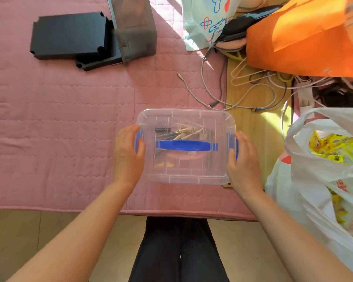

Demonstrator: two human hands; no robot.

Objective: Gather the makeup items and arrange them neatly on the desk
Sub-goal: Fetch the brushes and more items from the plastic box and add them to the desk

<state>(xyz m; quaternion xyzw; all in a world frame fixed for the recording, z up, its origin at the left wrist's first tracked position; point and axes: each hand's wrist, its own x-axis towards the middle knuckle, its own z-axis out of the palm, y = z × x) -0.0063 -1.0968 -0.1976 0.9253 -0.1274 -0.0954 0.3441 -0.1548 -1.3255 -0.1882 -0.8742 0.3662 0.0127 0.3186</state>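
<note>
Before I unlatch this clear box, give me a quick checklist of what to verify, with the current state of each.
1. Both hands placed: left hand on the left blue latch, right hand at the right blue latch. Ok.
2. Latches released: cannot tell, the hands cover them.
3. Lid seated, blue handle lying flat on the clear box. Ok.
4. Contents visible: brush-like items show through the lid; exact items cannot tell.
5. Box fully supported: it sits partly on the pink cover, its right end over the wooden surface. Cannot tell if level.
6. Cables apart from the box. Ok.
</note>
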